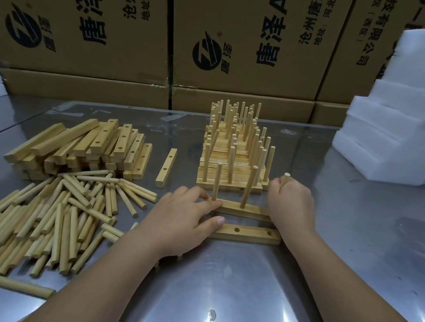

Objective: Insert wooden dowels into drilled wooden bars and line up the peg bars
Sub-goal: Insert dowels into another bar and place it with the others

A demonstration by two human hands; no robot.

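The left hand [183, 218] is lying with its fingers stretched over the left end of a pale drilled wooden bar [243, 208] that is carrying two upright round wooden dowels [216, 182], its thumb touching the end of a nearer wooden bar with empty holes [248, 234]. The right hand [290, 204] is curling round a third pale wooden dowel [286, 178] at the first bar's right end, only the tip showing above the fist. Just behind both hands, a row of finished peg bars [232, 163] is standing on the shiny metal table [243, 296]. Left of the hands, a heap of loose dowels [54, 217] and a stack of drilled bars [80, 146] are lying.
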